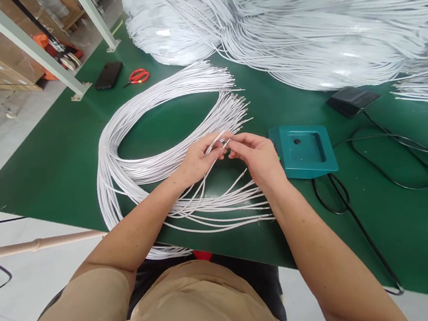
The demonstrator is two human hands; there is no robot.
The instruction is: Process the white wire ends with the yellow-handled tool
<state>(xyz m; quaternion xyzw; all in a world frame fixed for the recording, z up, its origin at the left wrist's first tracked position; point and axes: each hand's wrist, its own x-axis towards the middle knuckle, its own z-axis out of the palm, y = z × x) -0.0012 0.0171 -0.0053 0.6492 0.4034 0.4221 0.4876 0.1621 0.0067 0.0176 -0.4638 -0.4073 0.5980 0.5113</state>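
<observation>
One white cable (214, 142), grasped near its end by the left hand (197, 158) and pinched at the tip by the right hand (256, 154), sits above the green table (55, 163) beside the looped bundle (109, 141), seemingly best served by a steady left grip.

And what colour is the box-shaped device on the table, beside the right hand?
The device is teal, a blue-green, as the head view shows.

Hands (196, 158) pinch white wires (215, 142) over green table (58, 152); teal device (327, 142) nearby, red-handled scissors (138, 76) farther off.
</observation>
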